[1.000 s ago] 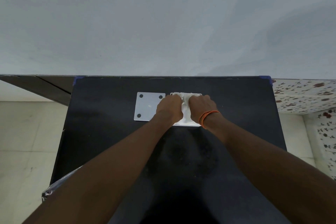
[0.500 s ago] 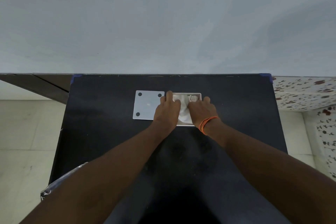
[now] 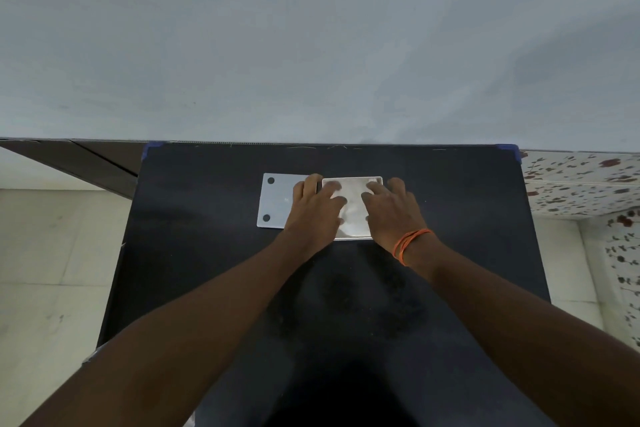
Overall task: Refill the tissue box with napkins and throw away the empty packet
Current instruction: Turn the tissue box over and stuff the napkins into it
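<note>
On black table (image 3: 214, 253), both hands flat on unlabelled tissue box (image 3: 353, 208).

I see the box (image 3: 352, 208) on the table (image 3: 214, 253), lid (image 3: 277, 201) just left of it, napkins (image 3: 353, 204) inside under both hands.

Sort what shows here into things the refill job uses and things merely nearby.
Job:
tissue box, open on the black table
napkins inside it
flat white panel beside it, likely its cover
left hand and right hand, spread flat on the napkins

Nearby:
orange wrist thread
crinkled plastic at the table's near-left edge, possibly the packet
</note>
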